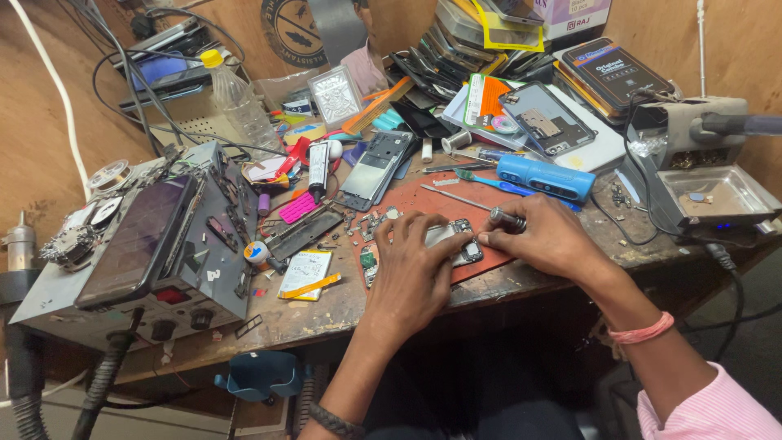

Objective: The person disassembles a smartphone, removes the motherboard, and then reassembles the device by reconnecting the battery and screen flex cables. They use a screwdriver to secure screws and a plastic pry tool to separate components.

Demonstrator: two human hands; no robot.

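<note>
Two bare hands meet over a small opened phone body (450,241) lying flat on a dark red mat (423,200) near the front edge of a cluttered wooden surface (521,281). The left hand (411,265) presses down on the phone's left portion, fingers spread and curled over it. The right hand (547,238) grips a slim metal screwdriver (476,204), its knurled handle pinched at the fingers and its thin shaft running up and to the left, away from the phone; fingertips touch the phone's right end. The phone's long axis runs roughly left to right between both hands, equally close to each. Tiny screws and metal scraps speckle the mat. Farther out lie a blue cylindrical tool (546,177), another stripped phone frame (375,167), a clear plastic bottle (238,99), and a grey boxy power unit (147,244) at far left.
</note>
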